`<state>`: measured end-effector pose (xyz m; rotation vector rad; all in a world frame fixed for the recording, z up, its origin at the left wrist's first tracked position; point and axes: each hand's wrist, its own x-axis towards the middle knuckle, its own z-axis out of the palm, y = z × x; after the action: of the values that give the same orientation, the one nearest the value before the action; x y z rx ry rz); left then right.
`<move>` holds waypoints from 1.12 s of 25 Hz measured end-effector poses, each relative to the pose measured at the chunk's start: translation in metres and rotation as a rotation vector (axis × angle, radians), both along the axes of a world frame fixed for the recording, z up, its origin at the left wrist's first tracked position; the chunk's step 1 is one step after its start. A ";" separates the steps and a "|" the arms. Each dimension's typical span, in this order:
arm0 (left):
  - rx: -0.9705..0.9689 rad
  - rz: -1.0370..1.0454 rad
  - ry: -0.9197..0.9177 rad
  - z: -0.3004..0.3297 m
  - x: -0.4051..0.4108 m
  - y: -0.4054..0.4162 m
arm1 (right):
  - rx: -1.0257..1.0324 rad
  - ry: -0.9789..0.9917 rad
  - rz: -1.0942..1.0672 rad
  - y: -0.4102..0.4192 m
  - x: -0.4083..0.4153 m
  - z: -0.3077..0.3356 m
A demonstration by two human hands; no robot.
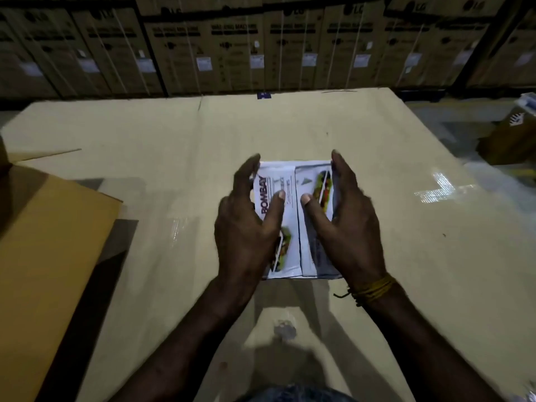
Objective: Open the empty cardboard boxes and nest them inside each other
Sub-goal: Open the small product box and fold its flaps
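The hands cover much of the small white printed box point(293, 219), and motion blur leaves only the word "BOMBAY" readable beside food pictures. Its two top flaps lie shut, meeting along a centre seam, so its inside is hidden. The left hand point(249, 224) and right hand point(345, 221) cup its left and right sides, fingers spread, thumbs resting on the flaps. The box sits mid-way across a broad cardboard sheet point(150, 140), bare on every side. A brown carton flap point(43, 250) lies at the near left, cut off by the frame. Stacked cartons point(232, 47) line the far side.
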<state>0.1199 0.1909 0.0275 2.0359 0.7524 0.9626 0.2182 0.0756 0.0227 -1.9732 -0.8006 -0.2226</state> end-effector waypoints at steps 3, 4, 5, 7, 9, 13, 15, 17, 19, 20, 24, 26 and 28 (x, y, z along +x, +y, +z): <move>-0.008 -0.029 0.053 0.025 0.003 0.007 | -0.154 0.041 0.063 0.004 0.002 0.025; -0.008 -0.041 0.080 0.029 0.005 0.009 | -0.198 0.066 0.092 0.006 0.003 0.029; -0.011 -0.049 0.093 0.032 0.007 0.012 | -0.219 0.103 0.122 0.007 0.003 0.033; -0.027 -0.054 0.077 0.038 0.011 0.016 | -0.211 0.161 0.167 0.009 0.002 0.042; -0.030 -0.041 0.062 0.046 0.014 0.020 | -0.203 0.160 0.196 0.010 0.001 0.054; -0.057 -0.048 0.097 0.056 0.018 0.031 | -0.274 0.129 0.204 0.020 0.007 0.065; -0.042 -0.081 0.170 0.052 0.022 0.034 | -0.398 0.184 0.190 0.028 0.015 0.062; -0.019 -0.123 0.234 0.042 0.027 0.035 | -0.470 0.235 0.170 0.033 0.019 0.056; -0.040 -0.143 0.244 0.033 0.031 0.037 | -0.441 0.202 0.166 0.034 0.019 0.051; -0.042 -0.140 0.257 0.030 0.033 0.038 | -0.419 0.181 0.166 0.034 0.018 0.050; 0.059 -0.090 0.432 0.033 0.038 0.040 | -0.237 0.276 0.121 0.034 0.017 0.059; 0.120 -0.071 0.536 0.037 0.041 0.038 | -0.101 0.341 0.092 0.033 0.019 0.067; 0.140 -0.081 0.623 0.041 0.045 0.035 | -0.011 0.306 0.075 0.030 0.019 0.075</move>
<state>0.1648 0.2260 0.0681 2.5012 0.9265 0.3272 0.2369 0.1058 0.0981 -1.9231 -0.6740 0.1267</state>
